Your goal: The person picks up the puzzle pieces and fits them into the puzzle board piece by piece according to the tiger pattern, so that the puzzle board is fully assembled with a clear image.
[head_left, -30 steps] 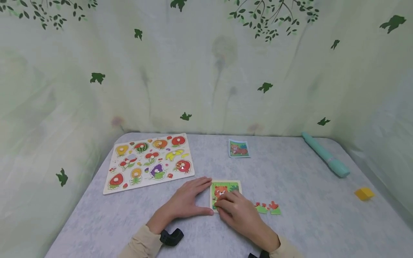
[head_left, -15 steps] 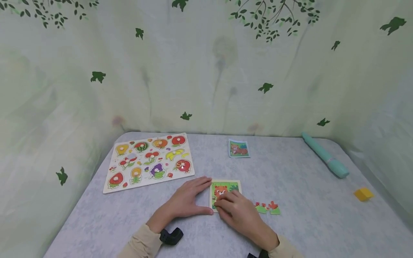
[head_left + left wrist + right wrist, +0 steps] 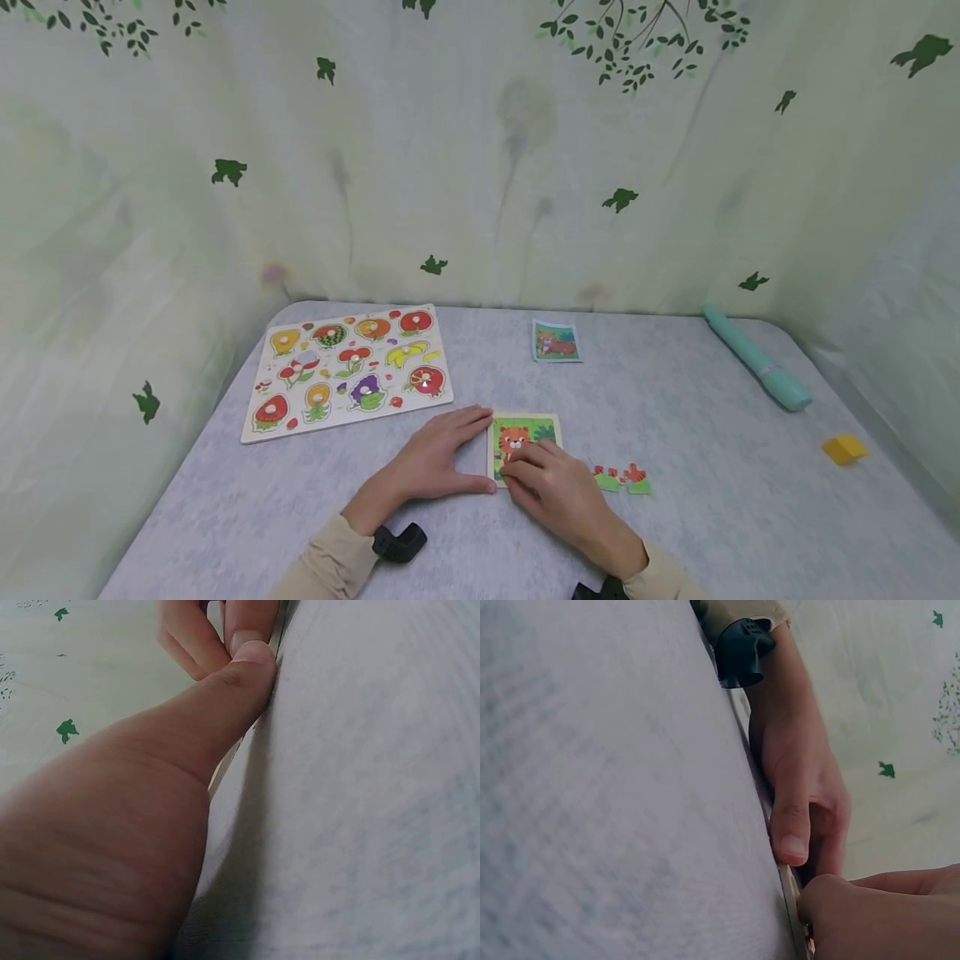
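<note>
A small square jigsaw puzzle (image 3: 489,446) with an orange tiger on green lies flat on the table in the head view. My left hand (image 3: 431,460) rests at its left side, thumb and fingers spread, the thumb touching the lower left corner. Over the puzzle's lower part, my right hand (image 3: 558,496) has its fingers curled and pinched together at the lower left. A small puzzle piece seems to be between those fingertips, mostly hidden. Several loose red and green puzzle pieces (image 3: 637,482) lie just right of the right hand. In the right wrist view, both hands meet at the puzzle's thin edge (image 3: 789,900).
A white fruit peg board (image 3: 345,367) lies at the back left. Behind the puzzle is a small picture card (image 3: 557,342). A teal tube-shaped object (image 3: 753,358) and a yellow block (image 3: 845,450) lie on the right. A printed curtain (image 3: 450,167) surrounds the table.
The head view shifts slightly, so the table things sit a little higher in it. Both hands keep nearly the same places at the puzzle.
</note>
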`<action>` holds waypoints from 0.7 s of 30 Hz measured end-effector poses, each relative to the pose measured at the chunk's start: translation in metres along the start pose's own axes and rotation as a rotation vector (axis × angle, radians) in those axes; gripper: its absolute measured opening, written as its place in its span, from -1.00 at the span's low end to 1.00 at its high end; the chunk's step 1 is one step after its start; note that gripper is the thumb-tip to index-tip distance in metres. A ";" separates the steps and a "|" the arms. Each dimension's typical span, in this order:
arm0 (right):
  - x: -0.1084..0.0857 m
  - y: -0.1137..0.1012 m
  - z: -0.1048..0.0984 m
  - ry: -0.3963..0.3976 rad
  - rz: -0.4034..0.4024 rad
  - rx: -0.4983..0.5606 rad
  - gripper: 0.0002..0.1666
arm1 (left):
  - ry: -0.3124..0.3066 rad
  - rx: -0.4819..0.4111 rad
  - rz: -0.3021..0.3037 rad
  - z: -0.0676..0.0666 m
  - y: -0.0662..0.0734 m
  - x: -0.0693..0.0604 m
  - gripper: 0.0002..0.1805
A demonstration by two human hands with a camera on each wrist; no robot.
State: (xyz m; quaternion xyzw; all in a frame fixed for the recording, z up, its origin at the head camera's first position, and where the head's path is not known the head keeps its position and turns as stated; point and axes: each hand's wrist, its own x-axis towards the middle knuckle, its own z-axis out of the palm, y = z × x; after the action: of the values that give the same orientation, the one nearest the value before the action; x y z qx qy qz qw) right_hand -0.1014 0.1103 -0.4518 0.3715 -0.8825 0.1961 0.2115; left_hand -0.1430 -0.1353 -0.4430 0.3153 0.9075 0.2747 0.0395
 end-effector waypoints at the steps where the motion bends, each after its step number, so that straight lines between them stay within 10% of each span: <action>1: 0.000 0.000 0.000 0.000 0.001 0.002 -0.92 | 0.001 0.001 0.000 0.000 0.000 0.000 0.06; 21: 0.000 0.003 0.003 0.024 0.030 0.019 -0.95 | -0.001 -0.007 -0.014 0.001 -0.001 0.000 0.07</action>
State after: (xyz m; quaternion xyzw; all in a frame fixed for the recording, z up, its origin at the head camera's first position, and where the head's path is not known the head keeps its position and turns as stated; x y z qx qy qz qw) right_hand -0.1045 0.1106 -0.4549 0.3578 -0.8835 0.2121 0.2153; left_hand -0.1428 -0.1356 -0.4438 0.3088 0.9088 0.2773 0.0428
